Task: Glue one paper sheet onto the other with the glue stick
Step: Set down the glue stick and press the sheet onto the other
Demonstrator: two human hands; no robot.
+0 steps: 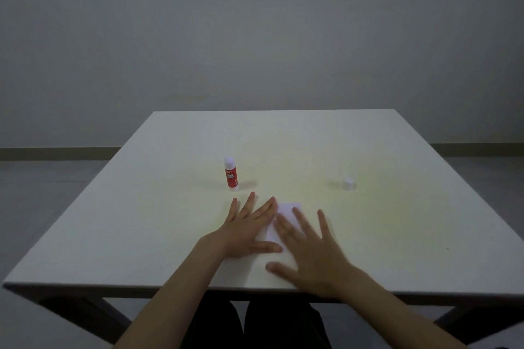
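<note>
A small white paper sheet (286,211) lies flat on the white table (397,207), near its front edge. Both hands press on it with fingers spread. My left hand (249,228) covers its left side, my right hand (309,246) its right and lower part. I cannot tell whether one sheet or two lie there. A red glue stick (231,174) with white ends stands upright just beyond my left fingertips, apart from them. Its white cap (347,183) stands alone farther right.
The table's front edge (198,287) runs just below my wrists, with dark legs under it. A plain grey wall and grey floor lie behind the table.
</note>
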